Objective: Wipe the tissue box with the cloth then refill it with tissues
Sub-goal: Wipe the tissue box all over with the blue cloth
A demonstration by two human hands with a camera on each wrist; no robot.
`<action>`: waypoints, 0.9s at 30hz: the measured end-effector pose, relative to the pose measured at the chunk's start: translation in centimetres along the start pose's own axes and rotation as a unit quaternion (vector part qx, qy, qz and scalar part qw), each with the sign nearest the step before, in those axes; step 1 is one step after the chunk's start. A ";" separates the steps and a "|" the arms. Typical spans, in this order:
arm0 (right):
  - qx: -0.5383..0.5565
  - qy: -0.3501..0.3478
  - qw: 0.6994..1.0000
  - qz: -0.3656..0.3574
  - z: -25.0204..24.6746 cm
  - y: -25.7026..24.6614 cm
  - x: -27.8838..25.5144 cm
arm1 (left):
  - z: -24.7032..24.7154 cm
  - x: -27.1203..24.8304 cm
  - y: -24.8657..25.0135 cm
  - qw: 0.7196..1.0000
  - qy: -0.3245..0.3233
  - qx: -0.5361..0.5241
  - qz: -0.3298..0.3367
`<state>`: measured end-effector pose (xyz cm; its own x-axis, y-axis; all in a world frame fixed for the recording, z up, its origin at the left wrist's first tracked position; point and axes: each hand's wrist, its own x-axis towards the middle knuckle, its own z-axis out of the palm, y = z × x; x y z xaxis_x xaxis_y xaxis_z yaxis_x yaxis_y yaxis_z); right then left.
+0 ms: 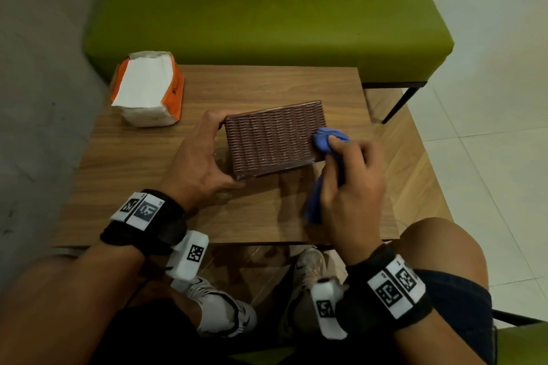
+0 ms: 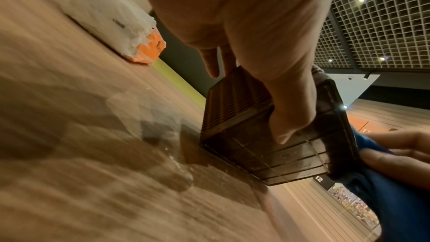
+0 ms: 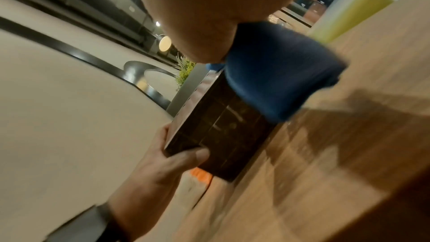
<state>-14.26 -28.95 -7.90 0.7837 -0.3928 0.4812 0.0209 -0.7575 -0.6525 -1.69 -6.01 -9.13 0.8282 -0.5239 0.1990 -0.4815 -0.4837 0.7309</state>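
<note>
A brown ribbed tissue box (image 1: 272,136) (image 2: 235,102) (image 3: 221,132) stands on the wooden table (image 1: 267,86), ribbed face up. My left hand (image 1: 201,157) (image 2: 274,87) grips its left end, thumb on the near side and fingers over the far edge. My right hand (image 1: 353,184) holds a bunched blue cloth (image 1: 329,139) (image 2: 381,190) (image 3: 279,73) and presses it against the box's right end. A tail of the cloth hangs down below that hand. An opened pack of white tissues (image 1: 148,89) (image 2: 116,27) in orange and white wrap lies at the table's far left corner.
A green upholstered bench (image 1: 267,9) runs along the far side of the table. A grey wall lies to the left, white floor tiles to the right. My knees and shoes show under the table's near edge.
</note>
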 end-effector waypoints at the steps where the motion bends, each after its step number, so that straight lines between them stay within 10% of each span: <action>1: -0.007 0.009 1.000 0.011 0.2 -0.5 -0.1 | 0.1 0.0 0.0 1.000 0.003 0.002 0.003; 7: -0.029 -0.189 0.971 -0.146 1.9 -4.4 -1.6 | 0.0 -0.2 0.1 1.000 0.004 -0.016 0.010; 13: -0.034 0.007 0.999 0.029 0.7 -1.6 1.5 | 0.7 -0.3 0.3 1.000 0.012 0.007 0.013; 19: -0.031 -0.196 0.966 -0.167 1.8 -4.7 -1.6 | 0.6 -0.4 0.0 1.000 0.001 -0.016 0.018; 25: -0.021 0.007 0.999 0.032 0.3 -1.5 1.2 | 1.2 -0.5 0.3 0.999 0.011 0.010 0.033; 27: -0.038 -0.051 0.998 -0.017 1.6 -3.9 0.0 | 1.4 -0.5 0.5 0.999 0.015 -0.002 0.028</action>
<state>-13.33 -25.12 -6.29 0.8424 -0.3142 0.4378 0.0043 -0.8084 -0.5886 -2.73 -6.99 -9.76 0.8087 -0.5280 0.2591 -0.5260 -0.4520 0.7205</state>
